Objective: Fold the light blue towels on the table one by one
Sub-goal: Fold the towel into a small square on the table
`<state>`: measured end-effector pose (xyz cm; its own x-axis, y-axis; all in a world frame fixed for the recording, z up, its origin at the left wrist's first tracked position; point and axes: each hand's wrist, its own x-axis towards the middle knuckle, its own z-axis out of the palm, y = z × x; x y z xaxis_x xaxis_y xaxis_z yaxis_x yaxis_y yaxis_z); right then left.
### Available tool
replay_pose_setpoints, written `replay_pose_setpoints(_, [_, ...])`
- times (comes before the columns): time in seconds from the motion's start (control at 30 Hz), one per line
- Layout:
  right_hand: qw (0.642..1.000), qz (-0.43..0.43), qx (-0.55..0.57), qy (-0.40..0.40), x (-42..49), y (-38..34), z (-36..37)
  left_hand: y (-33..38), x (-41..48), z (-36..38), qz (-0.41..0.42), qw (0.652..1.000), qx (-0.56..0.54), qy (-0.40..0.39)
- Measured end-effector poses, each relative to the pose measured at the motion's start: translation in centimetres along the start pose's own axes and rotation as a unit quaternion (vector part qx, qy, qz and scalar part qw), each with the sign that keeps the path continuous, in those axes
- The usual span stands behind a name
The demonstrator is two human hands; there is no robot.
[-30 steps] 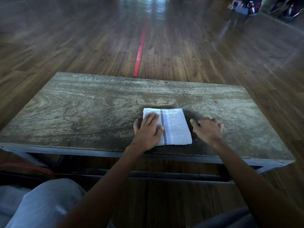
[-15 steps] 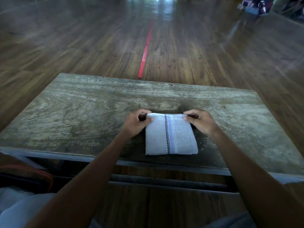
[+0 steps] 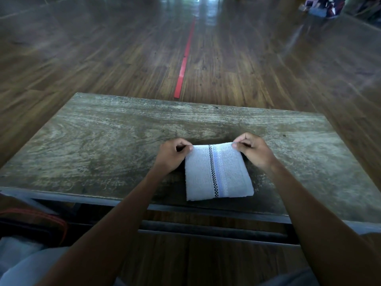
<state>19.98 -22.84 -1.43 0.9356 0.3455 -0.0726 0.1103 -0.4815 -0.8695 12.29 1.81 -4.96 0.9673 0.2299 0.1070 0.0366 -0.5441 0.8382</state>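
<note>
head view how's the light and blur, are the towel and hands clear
Head view: dim overall, bright glare on the far floor; edges smeared and bowed by the wide lens; towel, left hand and right hand sharp at centre, a dark shadow on the table around them.

towel (image 3: 218, 174): on table (image 3: 92, 145), near edge
left hand (image 3: 172, 156): at towel's far left corner
right hand (image 3: 254, 151): at towel's far right corner

Red tape strip (image 3: 184, 65) on dark wooden floor (image 3: 82, 58), blurred clutter (image 3: 323, 6) far right
</note>
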Motion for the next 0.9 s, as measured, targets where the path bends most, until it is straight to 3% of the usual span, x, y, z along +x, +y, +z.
replay_pose_setpoints(0.33, [0.996, 0.012, -0.077, 0.048, 0.5, -0.2, 1.5, 0.2, 0.7, 1.0, -0.042, 0.996, 0.08, 0.017])
replay_pose_setpoints(0.43, [0.976, 0.002, -0.212, 0.05, 0.5, -1.3, 1.6, 0.4, 0.7, 1.4, -0.059, 0.995, 0.078, 0.031])
replay_pose_setpoints(0.53, [0.917, -0.063, -0.388, 0.062, -0.2, -2.5, 1.2, 0.4, 0.6, 1.6, -0.061, 0.995, 0.07, 0.038])
replay_pose_setpoints(0.63, [0.875, -0.125, -0.468, -0.016, -2.4, -2.3, 2.5, 0.4, 0.6, 1.6, -0.064, 0.995, 0.067, 0.043])
replay_pose_setpoints(0.73, [0.867, -0.072, -0.483, -0.104, -4.0, -0.7, 4.6, 0.7, 0.6, 1.6, -0.069, 0.994, 0.071, 0.052])
replay_pose_setpoints(0.83, [0.856, -0.044, -0.502, -0.116, -3.3, -0.7, 4.8, 1.1, 0.4, 1.5, -0.065, 0.993, 0.077, 0.059])
replay_pose_setpoints(0.9, [0.867, -0.044, -0.479, -0.129, -3.2, -1.3, 4.4, 1.2, 0.1, 1.5, -0.068, 0.993, 0.072, 0.059])
